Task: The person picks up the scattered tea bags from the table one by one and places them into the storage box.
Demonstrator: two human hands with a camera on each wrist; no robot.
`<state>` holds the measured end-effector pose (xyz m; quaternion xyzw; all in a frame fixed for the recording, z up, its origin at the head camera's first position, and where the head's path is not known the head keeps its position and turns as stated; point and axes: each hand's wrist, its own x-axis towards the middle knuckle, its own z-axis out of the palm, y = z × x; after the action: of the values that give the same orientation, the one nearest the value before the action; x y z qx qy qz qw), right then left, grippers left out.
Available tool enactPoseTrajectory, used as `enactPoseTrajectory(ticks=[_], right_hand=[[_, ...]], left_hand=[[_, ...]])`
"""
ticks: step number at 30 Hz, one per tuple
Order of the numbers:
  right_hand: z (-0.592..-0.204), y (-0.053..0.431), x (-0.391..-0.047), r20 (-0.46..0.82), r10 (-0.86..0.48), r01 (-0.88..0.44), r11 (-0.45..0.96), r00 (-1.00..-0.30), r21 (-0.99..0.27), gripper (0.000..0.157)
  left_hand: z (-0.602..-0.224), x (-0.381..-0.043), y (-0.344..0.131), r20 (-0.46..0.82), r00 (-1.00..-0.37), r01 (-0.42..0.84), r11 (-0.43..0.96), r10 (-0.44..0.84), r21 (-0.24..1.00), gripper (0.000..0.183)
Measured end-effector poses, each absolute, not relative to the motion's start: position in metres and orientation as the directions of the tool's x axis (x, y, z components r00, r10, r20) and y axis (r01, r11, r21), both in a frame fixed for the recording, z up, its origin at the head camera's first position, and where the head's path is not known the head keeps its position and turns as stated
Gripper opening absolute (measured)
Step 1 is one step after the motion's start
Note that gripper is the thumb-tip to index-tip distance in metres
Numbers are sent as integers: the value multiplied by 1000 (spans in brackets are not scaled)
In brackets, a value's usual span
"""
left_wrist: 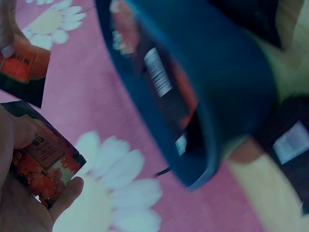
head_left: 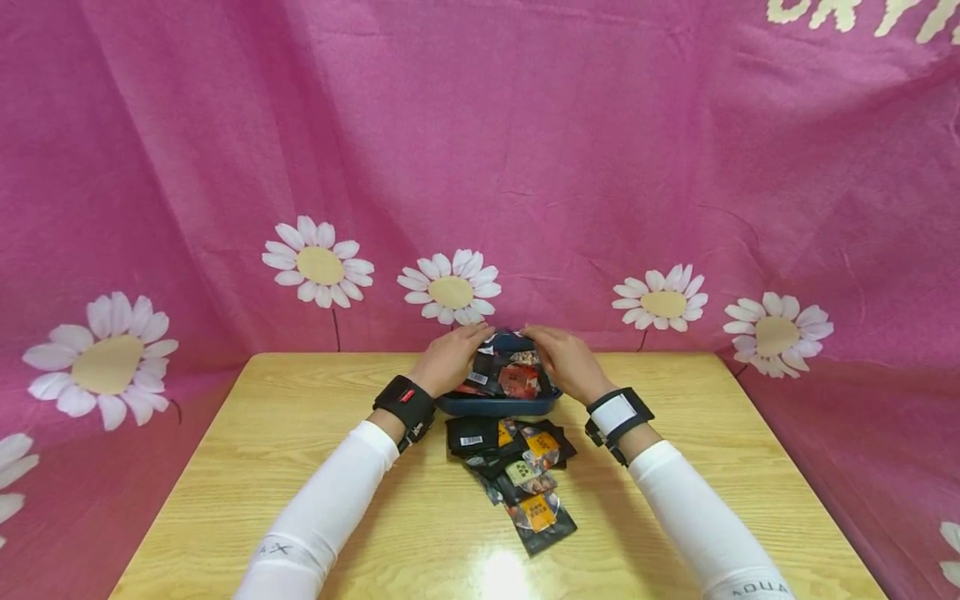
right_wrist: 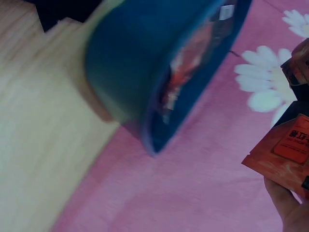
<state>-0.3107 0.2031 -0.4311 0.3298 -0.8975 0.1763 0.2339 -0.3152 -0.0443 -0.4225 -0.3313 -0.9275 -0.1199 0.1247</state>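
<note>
A dark blue plastic basket (head_left: pixel 498 407) stands near the table's back edge with black and red sachets (head_left: pixel 517 381) in it. My left hand (head_left: pixel 450 358) is above its left side and pinches a dark sachet with a red-orange print (left_wrist: pixel 46 157) between thumb and fingers. Over the basket's right side, my right hand (head_left: pixel 567 360) grips another orange-and-black sachet (right_wrist: pixel 285 147). Both held sachets are near the basket's far end, mostly hidden in the head view.
In front of the basket, several black sachets (head_left: pixel 517 471) with orange and green labels lie in a loose overlapping pile on the wooden table (head_left: pixel 337 500). Behind the table hangs a pink cloth (head_left: pixel 525 167) printed with daisies.
</note>
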Motion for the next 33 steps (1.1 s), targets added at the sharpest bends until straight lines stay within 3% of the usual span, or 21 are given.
enactPoseTrajectory(ticks=[5, 8, 16, 25, 33], right_hand=[[-448, 199, -312, 305, -502, -577, 778, -809, -251, 44], [-452, 200, -308, 214, -497, -540, 797, -841, -271, 56], [-448, 211, -290, 268, -512, -571, 787, -816, -235, 61], [-440, 223, -242, 343, -580, -651, 745, -739, -145, 62], [-448, 229, -195, 335, -614, -678, 726, -715, -116, 61]], left_hand=[[-443, -313, -40, 52, -844, 533, 823, 534, 194, 69], [-447, -311, -42, -18, -863, 491, 845, 506, 212, 75], [-439, -296, -57, 75, -843, 536, 818, 533, 208, 75], [-428, -245, -84, 211, -761, 646, 747, 614, 157, 74], [-435, -210, -98, 235, -731, 679, 717, 641, 157, 70]])
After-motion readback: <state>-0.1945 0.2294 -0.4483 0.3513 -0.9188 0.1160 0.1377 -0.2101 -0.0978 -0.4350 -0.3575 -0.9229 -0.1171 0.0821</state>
